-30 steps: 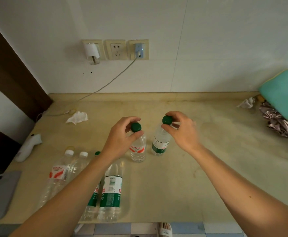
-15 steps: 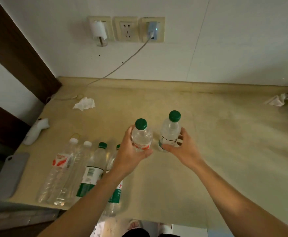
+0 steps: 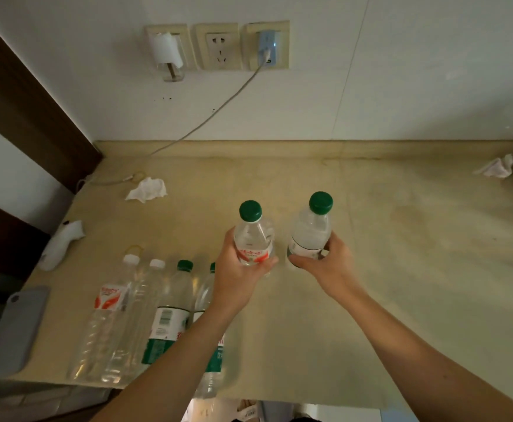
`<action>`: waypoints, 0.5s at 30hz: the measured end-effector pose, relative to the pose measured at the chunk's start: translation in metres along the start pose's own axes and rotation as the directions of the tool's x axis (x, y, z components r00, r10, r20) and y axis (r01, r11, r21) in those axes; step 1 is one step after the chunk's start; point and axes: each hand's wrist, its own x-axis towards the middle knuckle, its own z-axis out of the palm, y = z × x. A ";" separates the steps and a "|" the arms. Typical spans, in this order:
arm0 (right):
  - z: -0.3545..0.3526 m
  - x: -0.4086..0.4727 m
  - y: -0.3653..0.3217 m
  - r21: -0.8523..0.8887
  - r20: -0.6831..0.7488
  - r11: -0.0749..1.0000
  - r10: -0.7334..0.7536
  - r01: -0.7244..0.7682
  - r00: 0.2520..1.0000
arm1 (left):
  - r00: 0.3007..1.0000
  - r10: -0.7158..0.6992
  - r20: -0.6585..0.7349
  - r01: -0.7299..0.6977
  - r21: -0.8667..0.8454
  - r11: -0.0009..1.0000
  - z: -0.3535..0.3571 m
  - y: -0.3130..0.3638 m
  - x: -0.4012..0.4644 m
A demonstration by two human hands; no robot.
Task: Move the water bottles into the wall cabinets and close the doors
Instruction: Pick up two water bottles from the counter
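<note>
Both held bottles wear dark green caps, the red-labelled bottle [image 3: 252,239] beside the green-and-white-labelled bottle [image 3: 310,233], over a yellowish-beige counter [image 3: 401,269] with a crumpled white tissue [image 3: 148,190] and a grey phone [image 3: 11,327].

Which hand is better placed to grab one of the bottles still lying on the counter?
Left, once free. The left hand hangs right beside the lying bottles, though it grips a small bottle; the right hand holds another bottle farther away.
</note>
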 end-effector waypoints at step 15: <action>-0.067 -0.071 -0.189 0.179 -0.306 0.916 -0.295 0.359 0.905 | 0.880 0.459 0.123 -0.445 -0.124 0.887 -0.037 0.210 0.004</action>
